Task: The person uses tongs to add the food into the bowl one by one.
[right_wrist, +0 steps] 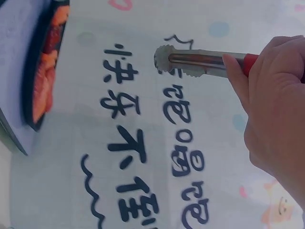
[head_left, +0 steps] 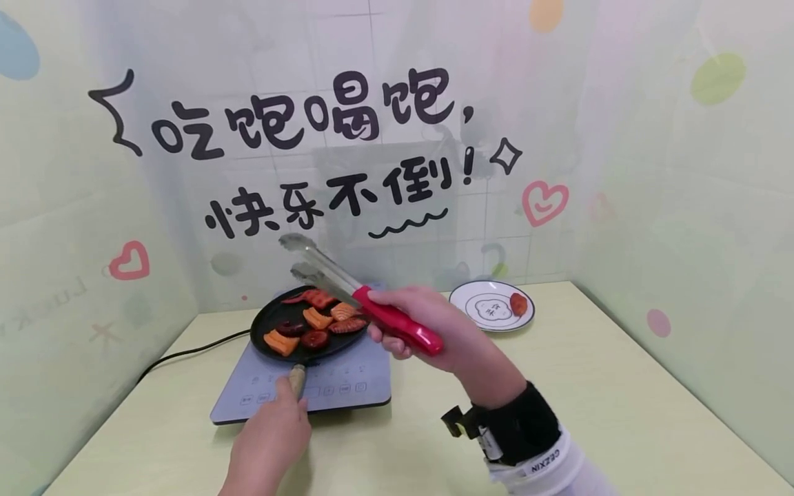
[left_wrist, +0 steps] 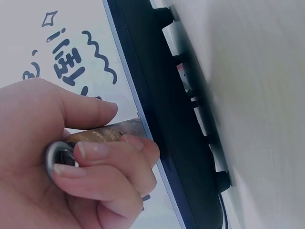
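Note:
My left hand point(head_left: 273, 434) grips the wooden handle point(head_left: 298, 381) of a round black frying pan point(head_left: 268, 320). The left wrist view shows its fingers point(left_wrist: 107, 171) curled round that handle, with a metal ring at the end. Several pieces of food lie in the pan, among them an orange ridged piece point(head_left: 281, 343) and a dark red round slice point(head_left: 315, 340). In my right hand point(head_left: 449, 337) are metal tongs point(head_left: 400, 321) with red grips, raised above the pan. Their scalloped tips stand apart with nothing between them.
The pan sits on a grey induction cooktop point(head_left: 347, 399), whose black cord point(head_left: 192, 349) runs left. A white plate point(head_left: 462, 302) with one reddish food piece point(head_left: 518, 305) stands at the back right of the table point(head_left: 558, 399). A printed curtain point(head_left: 397, 41) surrounds the table's back and sides.

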Motion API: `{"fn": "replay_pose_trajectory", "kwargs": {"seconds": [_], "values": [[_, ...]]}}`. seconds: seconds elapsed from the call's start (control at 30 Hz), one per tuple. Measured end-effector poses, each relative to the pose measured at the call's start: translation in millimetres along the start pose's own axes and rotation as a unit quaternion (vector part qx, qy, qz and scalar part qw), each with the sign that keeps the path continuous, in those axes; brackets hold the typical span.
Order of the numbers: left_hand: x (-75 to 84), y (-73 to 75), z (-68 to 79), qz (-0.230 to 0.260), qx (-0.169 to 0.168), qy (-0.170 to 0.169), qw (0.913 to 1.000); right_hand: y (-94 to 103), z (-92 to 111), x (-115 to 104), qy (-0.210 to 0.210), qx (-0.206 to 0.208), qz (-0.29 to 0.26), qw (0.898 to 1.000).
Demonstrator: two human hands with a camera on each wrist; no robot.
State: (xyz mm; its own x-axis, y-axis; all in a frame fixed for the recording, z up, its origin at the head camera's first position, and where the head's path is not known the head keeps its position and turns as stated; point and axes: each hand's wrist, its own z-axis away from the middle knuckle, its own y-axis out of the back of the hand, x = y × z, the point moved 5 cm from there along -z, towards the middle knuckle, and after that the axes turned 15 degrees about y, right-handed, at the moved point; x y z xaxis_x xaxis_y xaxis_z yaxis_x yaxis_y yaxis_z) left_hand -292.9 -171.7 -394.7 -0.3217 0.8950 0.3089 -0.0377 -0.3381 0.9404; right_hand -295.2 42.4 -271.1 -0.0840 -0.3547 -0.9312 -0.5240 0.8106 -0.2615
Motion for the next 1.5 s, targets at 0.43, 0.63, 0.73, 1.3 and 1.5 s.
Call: {"fn": "replay_pose_trajectory", "kwargs": {"seconds": [0.43, 0.63, 0.73, 1.3, 1.5], "values": [[0.9, -0.9, -1.0, 0.006, -0.011, 0.004, 0.9999, 34.8, 35, -41, 0.072, 0.045, 0.156, 0.984], [2.1, 0.8, -0.2, 0.000, -0.009, 0.006, 0.9999, 66.0, 52, -57, 0.081, 0.120, 0.299, 0.943], [2.5, 1.1, 0.0, -0.001, -0.011, 0.007, 0.9999, 82.9, 60, -68, 0.080, 0.148, 0.360, 0.918], [1.2, 2.5, 1.2, -0.003, -0.017, 0.010, 0.9998, 176.5, 73, -72, -0.072, 0.221, 0.573, 0.786], [1.4, 1.9, 1.3, -0.004, -0.018, 0.009, 0.9998, 197.9, 72, -55, -0.109, 0.189, 0.592, 0.776]]}}
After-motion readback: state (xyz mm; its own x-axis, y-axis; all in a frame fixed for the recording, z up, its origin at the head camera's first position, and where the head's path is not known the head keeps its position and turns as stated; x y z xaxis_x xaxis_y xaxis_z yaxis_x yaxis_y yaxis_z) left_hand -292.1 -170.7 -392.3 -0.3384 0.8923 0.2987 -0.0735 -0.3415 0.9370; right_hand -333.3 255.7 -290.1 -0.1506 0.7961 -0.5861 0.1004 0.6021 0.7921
